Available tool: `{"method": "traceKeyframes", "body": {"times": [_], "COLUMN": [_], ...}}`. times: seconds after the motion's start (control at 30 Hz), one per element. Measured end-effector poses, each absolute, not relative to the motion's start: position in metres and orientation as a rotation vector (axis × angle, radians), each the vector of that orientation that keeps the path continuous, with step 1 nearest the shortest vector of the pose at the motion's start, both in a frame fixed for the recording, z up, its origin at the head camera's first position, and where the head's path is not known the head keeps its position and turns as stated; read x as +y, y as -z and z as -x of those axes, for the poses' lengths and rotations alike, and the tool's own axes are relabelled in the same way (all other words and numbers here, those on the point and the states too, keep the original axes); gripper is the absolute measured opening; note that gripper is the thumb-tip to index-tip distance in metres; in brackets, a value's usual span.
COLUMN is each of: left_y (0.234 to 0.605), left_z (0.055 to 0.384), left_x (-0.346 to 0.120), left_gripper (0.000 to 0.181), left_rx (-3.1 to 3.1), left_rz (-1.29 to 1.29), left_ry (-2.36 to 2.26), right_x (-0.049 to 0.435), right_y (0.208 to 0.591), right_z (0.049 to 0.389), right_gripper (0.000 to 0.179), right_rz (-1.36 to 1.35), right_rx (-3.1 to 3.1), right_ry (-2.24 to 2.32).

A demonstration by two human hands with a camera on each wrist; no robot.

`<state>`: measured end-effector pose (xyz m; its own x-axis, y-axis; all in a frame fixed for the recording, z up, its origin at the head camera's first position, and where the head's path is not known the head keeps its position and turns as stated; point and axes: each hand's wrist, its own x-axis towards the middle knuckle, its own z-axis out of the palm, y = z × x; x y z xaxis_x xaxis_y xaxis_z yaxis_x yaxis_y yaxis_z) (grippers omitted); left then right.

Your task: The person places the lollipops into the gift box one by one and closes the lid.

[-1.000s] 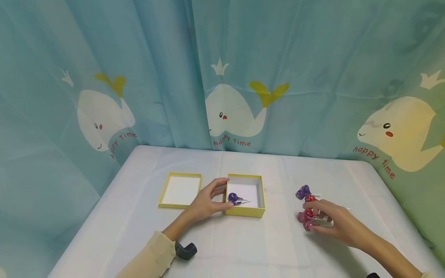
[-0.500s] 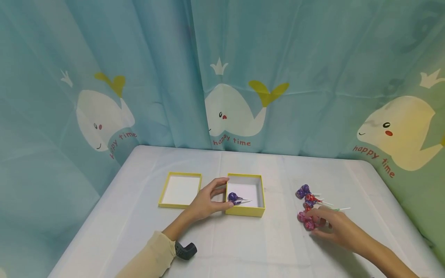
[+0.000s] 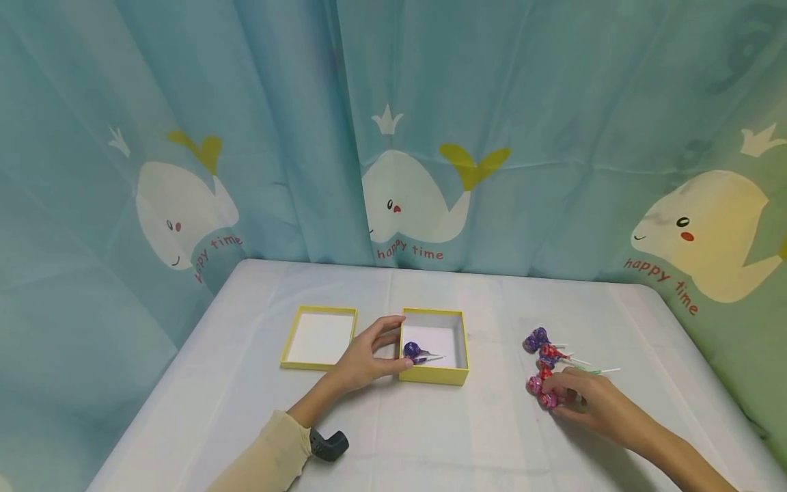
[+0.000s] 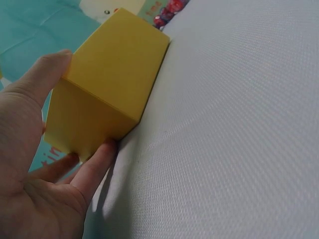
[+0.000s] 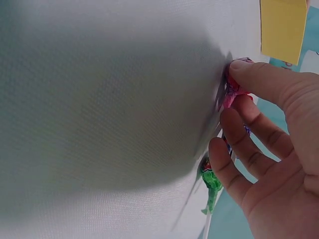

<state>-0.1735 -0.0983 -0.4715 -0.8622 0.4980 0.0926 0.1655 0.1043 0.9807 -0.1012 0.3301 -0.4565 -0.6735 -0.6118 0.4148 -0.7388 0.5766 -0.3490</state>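
My left hand [image 3: 369,359] holds the open yellow box [image 3: 433,376] by its left side, thumb at the front corner and fingers spread back to the far one, curved round the wall. Inside the box, near that front corner, lies a purple lollipop [image 3: 412,349] with another partly behind my thumb, sticks pointing right. My right hand [image 3: 593,403] is over at the loose candy, well apart from the box: thumb and index finger close on the nearest pink lollipop [image 3: 548,401], while the other fingers are loosely bent. A second pink lollipop [image 3: 534,385] sits just beside it, and beyond come red and purple ones — a red lollipop [image 3: 549,350] among them, then a purple pair [image 3: 536,339] farthest away. From the right wrist I also see a green-wrapped lollipop [image 5: 211,183] near my fingertips. To the left of the box a shallow yellow-rimmed lid [image 3: 320,338] lies with its white inside up on the white tabletop [image 3: 381,437]. Behind hangs a blue curtain [image 3: 295,137] printed with whales.
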Motion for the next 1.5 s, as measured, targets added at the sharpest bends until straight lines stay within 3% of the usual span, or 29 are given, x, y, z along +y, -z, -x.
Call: {"method": "traceKeyframes", "body": {"times": [0.43,0.93,1.5], "left_y": [0.472,0.473,0.473], "left_z": [0.174,0.172,0.173], "left_x": [-0.098,-0.099,-0.099], "left_gripper": [0.079,0.082,0.081], "left_rx": [2.121,2.136,2.172], "left_rz": [-0.650,-0.636,-0.651], "left_ry": [-1.831,-1.825,-1.797], "right_x": [0.329,0.323,0.282], "right_y": [0.448,0.400,0.354], "right_z": [0.104,0.119,0.159], "right_gripper": [0.046,0.036,0.026], "right_rz": [-1.149,-1.172,-1.095], "right_rx": [-2.587,-2.769,-2.845], "right_ry": [-0.726,-0.834,-0.817]}}
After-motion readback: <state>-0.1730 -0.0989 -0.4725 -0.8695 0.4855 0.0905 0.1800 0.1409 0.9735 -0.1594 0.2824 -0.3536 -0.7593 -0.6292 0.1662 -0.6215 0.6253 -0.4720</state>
